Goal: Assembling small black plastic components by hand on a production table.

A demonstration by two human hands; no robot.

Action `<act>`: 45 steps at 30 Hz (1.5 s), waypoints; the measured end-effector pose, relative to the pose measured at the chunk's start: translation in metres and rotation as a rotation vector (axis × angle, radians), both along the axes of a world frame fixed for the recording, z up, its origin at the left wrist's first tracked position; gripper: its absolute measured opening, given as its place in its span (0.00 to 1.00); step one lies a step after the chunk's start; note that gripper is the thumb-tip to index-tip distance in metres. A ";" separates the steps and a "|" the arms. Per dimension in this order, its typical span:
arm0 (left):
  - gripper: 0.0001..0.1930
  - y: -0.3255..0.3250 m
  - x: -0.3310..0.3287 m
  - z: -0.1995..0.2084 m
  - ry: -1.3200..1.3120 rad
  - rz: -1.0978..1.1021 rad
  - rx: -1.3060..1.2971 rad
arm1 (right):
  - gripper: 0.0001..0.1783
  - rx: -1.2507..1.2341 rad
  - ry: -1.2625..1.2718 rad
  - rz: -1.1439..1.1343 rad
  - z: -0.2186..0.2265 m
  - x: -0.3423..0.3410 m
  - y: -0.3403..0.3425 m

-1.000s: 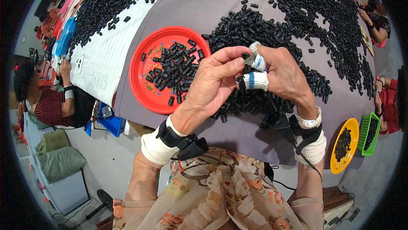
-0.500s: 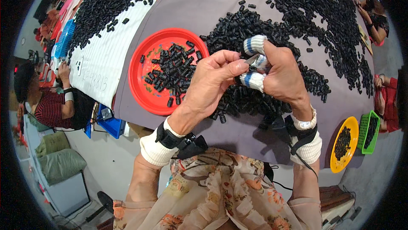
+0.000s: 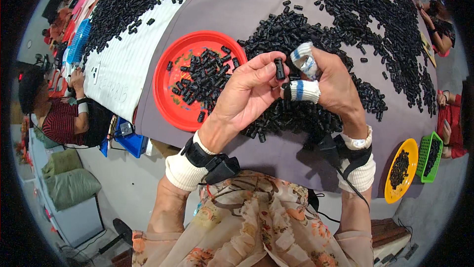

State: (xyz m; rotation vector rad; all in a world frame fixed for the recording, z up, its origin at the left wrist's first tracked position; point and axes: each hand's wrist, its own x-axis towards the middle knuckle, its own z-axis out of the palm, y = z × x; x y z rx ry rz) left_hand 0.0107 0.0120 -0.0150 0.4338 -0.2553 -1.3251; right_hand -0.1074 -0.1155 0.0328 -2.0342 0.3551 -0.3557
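Note:
Between the thumb and fingertips of my left hand a small black cylindrical plastic part is held nearly upright. My right hand is close beside it, its fingers curled, with white-and-blue striped knit covers on some of them. Whatever those fingers grip is hidden in this view. Both hands are above a heap of similar black parts on the grey cloth. Left of my left hand lies a red round tray with many of the same parts in it.
A yellow plate and a green basket, both holding black parts, stand at the right edge. More parts spread over the far right and over a white sheet at left. Other people sit at left and right.
The black part has come into plain view in my left fingers, which have turned it upright. A pointed metal tip seen earlier at my right fingers is now out of sight.

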 end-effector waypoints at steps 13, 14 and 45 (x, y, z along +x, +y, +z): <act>0.12 0.003 0.001 0.002 -0.011 -0.055 -0.090 | 0.23 -0.089 0.053 0.079 0.001 0.007 0.001; 0.11 0.003 0.000 0.002 -0.023 -0.052 -0.068 | 0.23 -0.089 0.054 0.075 0.001 0.006 0.001; 0.11 -0.022 -0.005 -0.035 -1.717 0.156 0.308 | 0.05 -0.024 0.039 -0.197 -0.011 -0.024 -0.037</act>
